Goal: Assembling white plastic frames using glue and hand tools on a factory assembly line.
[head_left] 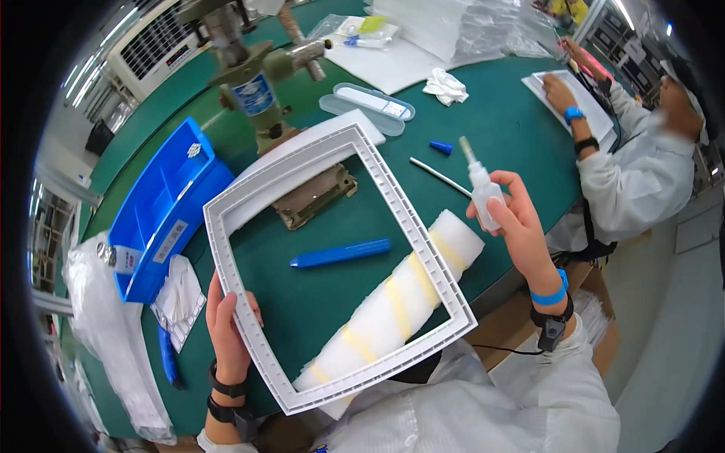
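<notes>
My left hand (pixel 226 325) grips the near-left edge of a large white rectangular plastic frame (pixel 408 219), held tilted over the green table (pixel 513 128). My right hand (pixel 513 215) holds a small clear squeeze bottle (pixel 483 192) upright, its nozzle pointing up, to the right of the frame and apart from it. Under the frame lie a white foam roll (pixel 400 302) wrapped with yellow tape bands and a blue pen-like tool (pixel 340 253). A blue cap (pixel 441 147) and a thin white stick (pixel 438 176) rest on the table near the bottle.
A blue parts bin (pixel 162 208) stands at the left, with plastic bags (pixel 98 332) beside it. A green metal press (pixel 257 83) stands at the back. A clear tray (pixel 366 106) and a white cloth (pixel 445 85) lie behind. Another person (pixel 642 174) in white works at the right.
</notes>
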